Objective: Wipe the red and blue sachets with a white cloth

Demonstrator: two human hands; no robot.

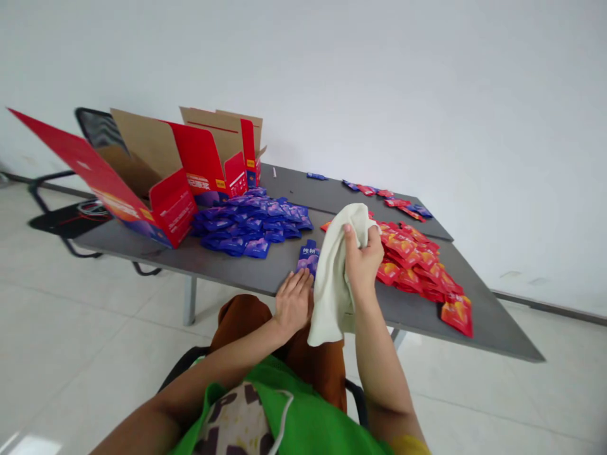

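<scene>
The table (493,322) is showing a smooth, matt grey top. On it, purple pouches (253,221) and red pouches (412,259) are gleaming like glossy plastic film. At its near edge, the pale cloth (331,284) is hanging in soft, matt folds. At its left end, cardboard boxes (173,205) are showing smooth red printed outsides and matt brown insides. Below it, the floor (85,322) is reflecting light off polished tiles.

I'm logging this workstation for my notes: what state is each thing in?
Red boxes: open, flaps raised
Purple pouches: heaped
Single purple pouch: flat, left hand over its lower edge
Cloth: bunched in right hand, hanging
Red pouches: heaped
Far pouches: scattered
Black chair: upright
</scene>
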